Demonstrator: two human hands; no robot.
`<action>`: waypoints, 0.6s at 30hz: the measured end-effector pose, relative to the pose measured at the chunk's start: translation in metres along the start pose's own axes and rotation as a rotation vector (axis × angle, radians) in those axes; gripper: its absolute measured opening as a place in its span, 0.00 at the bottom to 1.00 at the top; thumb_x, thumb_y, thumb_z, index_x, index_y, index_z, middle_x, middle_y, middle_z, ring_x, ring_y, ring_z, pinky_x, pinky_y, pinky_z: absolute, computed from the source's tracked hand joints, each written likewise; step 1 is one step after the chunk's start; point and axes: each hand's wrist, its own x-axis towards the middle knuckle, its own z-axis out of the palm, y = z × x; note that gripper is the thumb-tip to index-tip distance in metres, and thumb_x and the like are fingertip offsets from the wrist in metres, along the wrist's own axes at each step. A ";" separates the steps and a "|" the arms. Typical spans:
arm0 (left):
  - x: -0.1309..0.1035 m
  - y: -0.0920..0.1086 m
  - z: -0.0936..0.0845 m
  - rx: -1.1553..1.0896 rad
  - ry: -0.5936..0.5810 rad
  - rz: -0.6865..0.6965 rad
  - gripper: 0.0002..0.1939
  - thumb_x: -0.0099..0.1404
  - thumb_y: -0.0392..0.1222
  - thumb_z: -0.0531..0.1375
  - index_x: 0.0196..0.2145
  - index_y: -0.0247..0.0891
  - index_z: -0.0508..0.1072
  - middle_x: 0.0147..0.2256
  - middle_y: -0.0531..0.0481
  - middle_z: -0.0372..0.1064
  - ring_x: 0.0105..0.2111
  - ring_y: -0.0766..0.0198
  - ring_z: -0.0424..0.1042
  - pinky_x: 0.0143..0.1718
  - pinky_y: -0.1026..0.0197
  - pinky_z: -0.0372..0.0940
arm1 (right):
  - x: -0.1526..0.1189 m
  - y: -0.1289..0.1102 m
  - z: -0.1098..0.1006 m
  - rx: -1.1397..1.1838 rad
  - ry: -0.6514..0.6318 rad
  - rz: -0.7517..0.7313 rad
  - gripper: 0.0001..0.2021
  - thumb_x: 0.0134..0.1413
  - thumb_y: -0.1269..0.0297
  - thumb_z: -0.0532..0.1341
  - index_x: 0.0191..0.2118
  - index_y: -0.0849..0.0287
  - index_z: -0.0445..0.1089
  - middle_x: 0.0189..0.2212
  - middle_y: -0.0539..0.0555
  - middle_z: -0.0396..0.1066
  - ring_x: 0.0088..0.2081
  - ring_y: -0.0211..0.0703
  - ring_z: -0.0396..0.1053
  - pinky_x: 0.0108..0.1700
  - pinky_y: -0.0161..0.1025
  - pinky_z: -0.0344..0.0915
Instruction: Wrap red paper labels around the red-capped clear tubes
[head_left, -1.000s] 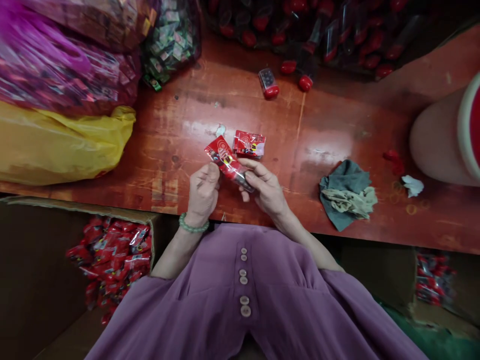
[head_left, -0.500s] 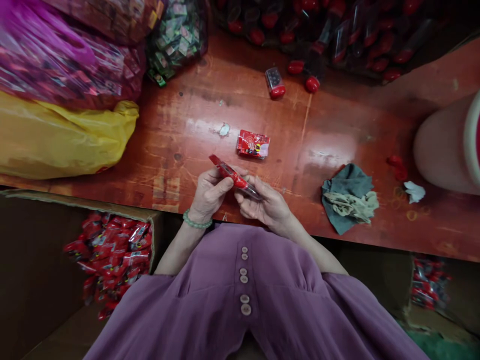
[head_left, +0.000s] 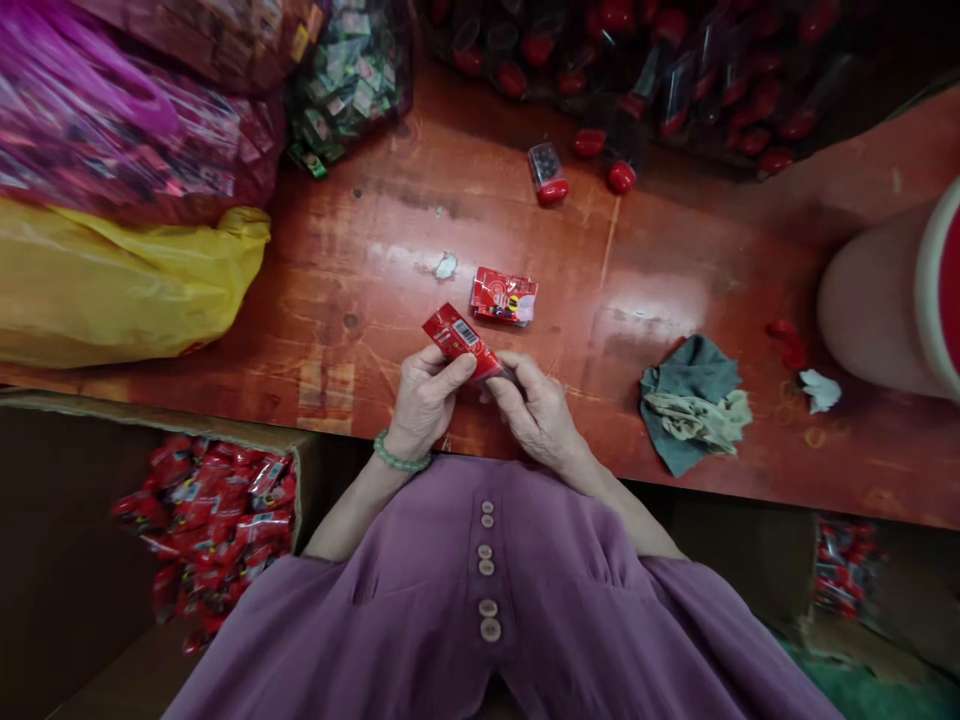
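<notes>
Between both hands, just above the front table edge, is a red printed packet with a barcode on its upper face. My left hand, with a green bead bracelet at the wrist, grips its middle, thumb on top. The fingers of my right hand close round its lower right end, where a small greyish part shows; the rest of that end is hidden. Just beyond the packet lies a small stack of flat red wrappers. Farther back, a clear container with a red cap lies on the table.
Several red-capped clear containers are heaped at the back. Bags, one yellow, crowd the left. At right are a crumpled grey cloth and a pale bucket. A cardboard box with red packets stands below the table's left edge.
The packet has been turned so its barcode face shows upward; the red cap and clear body seen before are now mostly covered. My right hand has rolled over, its back now upward.
</notes>
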 end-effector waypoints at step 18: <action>0.007 0.005 0.002 -0.070 0.063 -0.158 0.15 0.47 0.52 0.74 0.24 0.38 0.79 0.25 0.50 0.77 0.32 0.59 0.77 0.38 0.56 0.73 | 0.005 0.012 -0.004 0.070 0.005 0.037 0.17 0.68 0.55 0.54 0.58 0.51 0.63 0.31 0.48 0.71 0.25 0.34 0.67 0.33 0.38 0.70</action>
